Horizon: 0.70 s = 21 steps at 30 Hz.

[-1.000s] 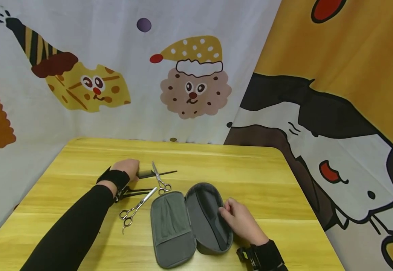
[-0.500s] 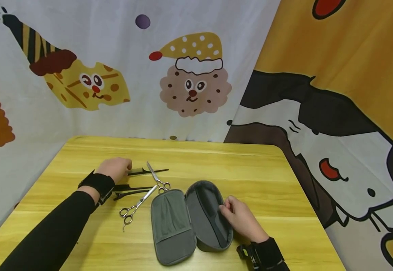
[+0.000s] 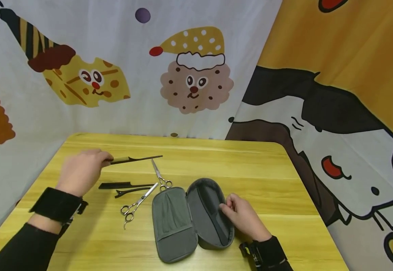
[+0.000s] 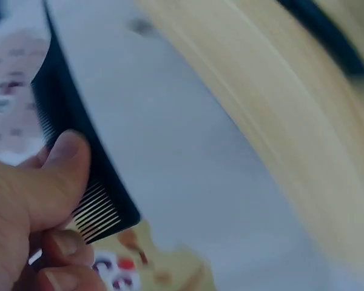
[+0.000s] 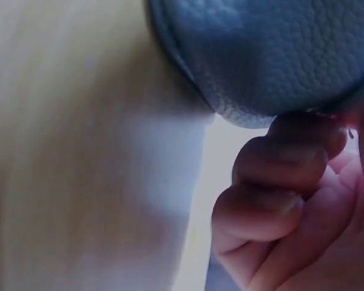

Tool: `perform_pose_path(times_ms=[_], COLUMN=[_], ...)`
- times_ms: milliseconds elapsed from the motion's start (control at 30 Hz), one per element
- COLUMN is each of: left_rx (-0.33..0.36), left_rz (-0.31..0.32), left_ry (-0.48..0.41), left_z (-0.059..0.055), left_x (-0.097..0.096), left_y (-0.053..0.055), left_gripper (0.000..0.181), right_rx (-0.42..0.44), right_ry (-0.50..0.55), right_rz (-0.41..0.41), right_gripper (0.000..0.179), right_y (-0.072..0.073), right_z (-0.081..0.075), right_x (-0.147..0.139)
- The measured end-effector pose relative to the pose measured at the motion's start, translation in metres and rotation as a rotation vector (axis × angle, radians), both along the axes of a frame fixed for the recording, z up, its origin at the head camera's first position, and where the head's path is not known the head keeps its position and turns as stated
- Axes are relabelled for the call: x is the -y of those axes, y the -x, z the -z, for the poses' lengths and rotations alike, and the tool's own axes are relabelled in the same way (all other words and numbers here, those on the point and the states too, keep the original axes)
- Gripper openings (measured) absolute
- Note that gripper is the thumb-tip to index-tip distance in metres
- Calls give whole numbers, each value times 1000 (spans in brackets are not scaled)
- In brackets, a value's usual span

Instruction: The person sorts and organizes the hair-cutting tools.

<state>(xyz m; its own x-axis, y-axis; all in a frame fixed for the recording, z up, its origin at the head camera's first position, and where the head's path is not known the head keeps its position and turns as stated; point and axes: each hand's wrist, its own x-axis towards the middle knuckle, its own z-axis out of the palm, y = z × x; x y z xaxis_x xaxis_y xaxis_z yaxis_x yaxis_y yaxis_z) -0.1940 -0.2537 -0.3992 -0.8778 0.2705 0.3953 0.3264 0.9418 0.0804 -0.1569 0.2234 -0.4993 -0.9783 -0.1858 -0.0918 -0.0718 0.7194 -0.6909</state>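
Note:
My left hand (image 3: 82, 171) pinches a black tail comb (image 4: 79, 115) by its toothed end, between thumb and fingers. The thin tail points right, above the table in the head view. My right hand (image 3: 245, 218) pinches the right rim of an open grey zip case (image 3: 174, 248). Curled fingers (image 5: 255, 212) meet the case's leathery outer wall in the right wrist view. Inside its deep half lies a long dark item with a handle (image 3: 218, 222); its kind is unclear. The other half has a gathered pocket.
Left of the case lie a second black tail comb (image 3: 115, 185), a black hair clip (image 3: 130, 192) and silver scissors (image 3: 136, 205). Another pair of scissors (image 3: 159, 174) lies behind the case. The yellow wooden table (image 3: 267, 180) meets a printed curtain (image 3: 196, 126) at the back.
My left hand has drawn the tail comb leftward and lifted it, away from the scissors. The second comb and the clip now show fully. My right hand stays at the case rim.

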Motion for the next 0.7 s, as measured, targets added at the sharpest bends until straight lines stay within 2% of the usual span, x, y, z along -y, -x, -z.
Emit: perform_pose_path(times_ms=[67, 133, 267, 367, 467, 600, 700], left_rx=[-30, -46, -85, -102, -89, -74, -84], left_rz=[34, 83, 131, 154, 176, 181, 181], left_ry=[-121, -198, -225, -209, -200, -205, -206], left_z=[7, 19, 47, 60, 65, 68, 70], left_x=[-20, -44, -89, -112, -127, -136, -139], left_y=[-12, -25, -42, -47, -48, -50, -50], left_gripper=[12, 13, 17, 20, 20, 20, 20], right_rx=[-8, -26, -97, -133, -142, -144, -110], right_ry=[12, 45, 151, 224, 254, 257, 269], right_rz=[-9, -23, -100, -166, -196, -216, -232], right_gripper=[30, 29, 33, 38, 31, 17, 20], right_y=[-2, -4, -7, -10, -14, -16, -16], right_z=[-2, -6, -14, -17, -17, -17, -16], right_x=[-2, -3, -1, 1, 3, 6, 9])
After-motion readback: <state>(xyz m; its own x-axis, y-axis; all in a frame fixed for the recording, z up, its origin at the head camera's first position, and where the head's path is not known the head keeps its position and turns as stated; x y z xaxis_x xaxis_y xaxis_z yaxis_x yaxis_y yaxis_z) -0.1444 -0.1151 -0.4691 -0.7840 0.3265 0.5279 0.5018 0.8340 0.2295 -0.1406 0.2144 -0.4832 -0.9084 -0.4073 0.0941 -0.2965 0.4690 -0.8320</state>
